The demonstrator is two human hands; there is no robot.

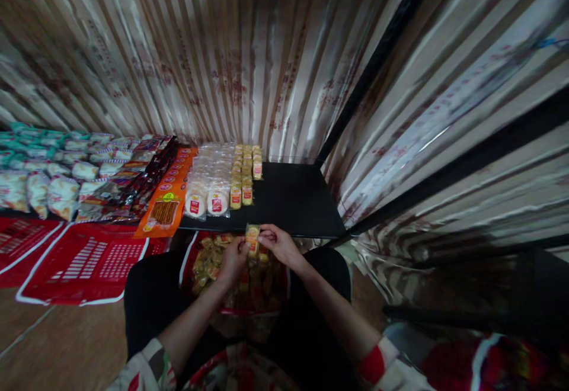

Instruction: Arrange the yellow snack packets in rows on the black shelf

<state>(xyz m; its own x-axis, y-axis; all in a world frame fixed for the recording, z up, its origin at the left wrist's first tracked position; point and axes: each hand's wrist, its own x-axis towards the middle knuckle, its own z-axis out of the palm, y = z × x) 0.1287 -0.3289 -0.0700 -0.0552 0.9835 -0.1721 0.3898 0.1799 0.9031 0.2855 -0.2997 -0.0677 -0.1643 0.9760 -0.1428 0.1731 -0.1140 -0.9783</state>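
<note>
Between my two hands is a small yellow snack packet (253, 239) with a red-orange label, held upright over a red basket (189, 260). My left hand (234, 259) pinches its left side, and my right hand (280, 244) grips its upper right. Many similar loose yellow packets (208, 263) fill the basket between my knees. On the black shelf (288, 198) just beyond, matching yellow packets (241, 195) stand in rows. Left of them are rows of clear-wrapped round white snacks (217, 202) with red labels.
Orange snack bags (165, 201), dark red packets (133, 180) and white-and-teal bags (62, 192) line the shelf leftward. Red baskets (89, 260) sit on the floor at left. Black frame poles (382, 53) and a striped curtain (249, 53) bound the shelf's back and right.
</note>
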